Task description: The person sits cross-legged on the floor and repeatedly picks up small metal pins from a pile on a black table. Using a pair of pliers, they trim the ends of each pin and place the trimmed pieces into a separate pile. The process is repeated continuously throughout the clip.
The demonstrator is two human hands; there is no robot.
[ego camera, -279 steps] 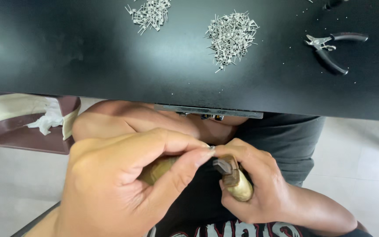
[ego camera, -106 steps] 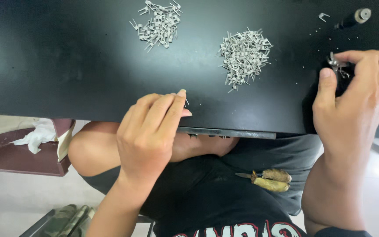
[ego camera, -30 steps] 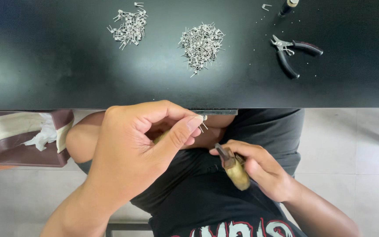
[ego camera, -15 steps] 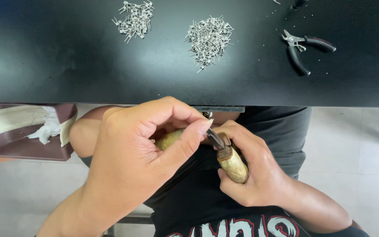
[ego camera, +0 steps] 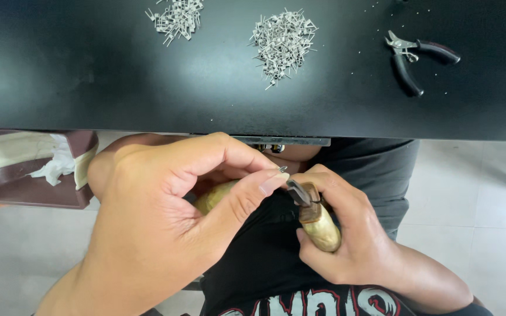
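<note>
My left hand is over my lap, thumb and forefinger pinched on a tiny metal pin. My right hand grips a tool with yellowish handles; its dark metal jaws meet the pin at my left fingertips. A second yellowish handle shows under my left hand. Both hands are below the edge of the black table.
On the table lie two heaps of small metal pins, a smaller heap at the left and a larger heap in the middle. Black-handled pliers lie at the right. A brown box with tissue stands to the left, below the table.
Over the last second my hands came together; the tool's jaws now touch the pin in my left fingers. Earlier my right hand had reached to the pliers on the table.
</note>
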